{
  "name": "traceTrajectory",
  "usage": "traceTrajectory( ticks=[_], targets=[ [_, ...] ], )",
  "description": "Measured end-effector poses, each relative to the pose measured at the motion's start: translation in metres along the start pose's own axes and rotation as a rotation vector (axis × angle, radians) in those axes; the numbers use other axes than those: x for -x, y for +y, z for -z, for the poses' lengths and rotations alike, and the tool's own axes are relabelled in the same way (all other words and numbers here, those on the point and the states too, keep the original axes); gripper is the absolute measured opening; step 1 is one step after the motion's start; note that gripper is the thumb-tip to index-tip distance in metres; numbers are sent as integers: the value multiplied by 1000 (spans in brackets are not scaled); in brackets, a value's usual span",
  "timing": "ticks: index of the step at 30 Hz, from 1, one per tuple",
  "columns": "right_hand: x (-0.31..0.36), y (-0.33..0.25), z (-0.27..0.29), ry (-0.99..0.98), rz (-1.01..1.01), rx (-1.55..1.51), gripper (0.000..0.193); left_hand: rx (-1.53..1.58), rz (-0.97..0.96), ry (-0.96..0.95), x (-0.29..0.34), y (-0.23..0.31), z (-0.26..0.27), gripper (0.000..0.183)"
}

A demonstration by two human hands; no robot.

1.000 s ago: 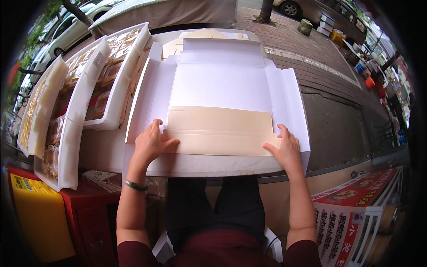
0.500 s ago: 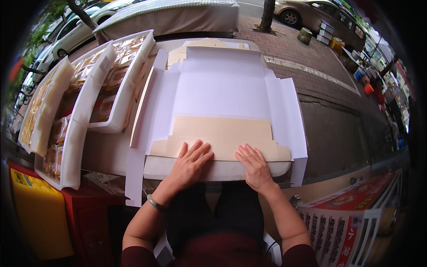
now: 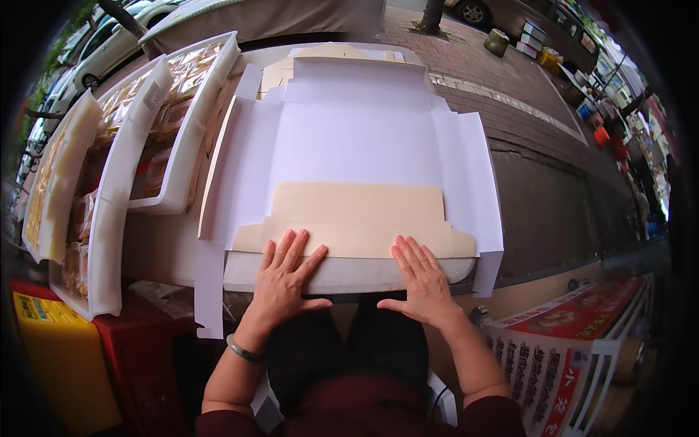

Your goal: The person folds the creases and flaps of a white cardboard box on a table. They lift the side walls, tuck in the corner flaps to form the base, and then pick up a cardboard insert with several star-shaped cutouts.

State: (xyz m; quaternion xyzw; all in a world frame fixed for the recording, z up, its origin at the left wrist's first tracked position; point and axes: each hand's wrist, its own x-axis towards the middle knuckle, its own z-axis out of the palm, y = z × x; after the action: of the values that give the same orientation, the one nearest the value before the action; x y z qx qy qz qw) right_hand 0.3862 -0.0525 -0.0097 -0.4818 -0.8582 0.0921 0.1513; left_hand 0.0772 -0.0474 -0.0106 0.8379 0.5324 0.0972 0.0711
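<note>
A large cardboard box blank (image 3: 357,131), white inside, lies unfolded on a pale table (image 3: 342,273). Its near flap (image 3: 357,207) is folded inward and shows a cream face. My left hand (image 3: 285,273) has its fingers spread, the tips touching the near edge of that flap. My right hand (image 3: 421,280) rests likewise farther right, fingers stretched out and thumb turned inward. Neither hand grips anything. White side flaps (image 3: 473,175) stand partly raised, and narrow strips hang past the table's near corners.
White plastic trays (image 3: 109,218) of wrapped baked goods stand at the left. More cream cardboard (image 3: 280,76) lies behind the blank. A yellow box (image 3: 62,349) and a red cabinet (image 3: 145,357) are lower left. A printed sign (image 3: 546,357) stands lower right; cars are parked beyond.
My hands have moved apart and slid back toward me, thumbs now spread inward. The cream flap stays folded in. The whole view has shifted slightly.
</note>
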Motion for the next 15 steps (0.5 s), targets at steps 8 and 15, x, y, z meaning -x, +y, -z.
traceTrajectory(
  ticks=[8, 15],
  targets=[
    [53, 39, 21, 3, -219, 123, 109, -58, 70, 3, 22, -22, 0, 101],
    [49, 38, 15, 109, -215, 167, 94, -40, 65, 40, 15, -19, 2, 96]
  ],
)
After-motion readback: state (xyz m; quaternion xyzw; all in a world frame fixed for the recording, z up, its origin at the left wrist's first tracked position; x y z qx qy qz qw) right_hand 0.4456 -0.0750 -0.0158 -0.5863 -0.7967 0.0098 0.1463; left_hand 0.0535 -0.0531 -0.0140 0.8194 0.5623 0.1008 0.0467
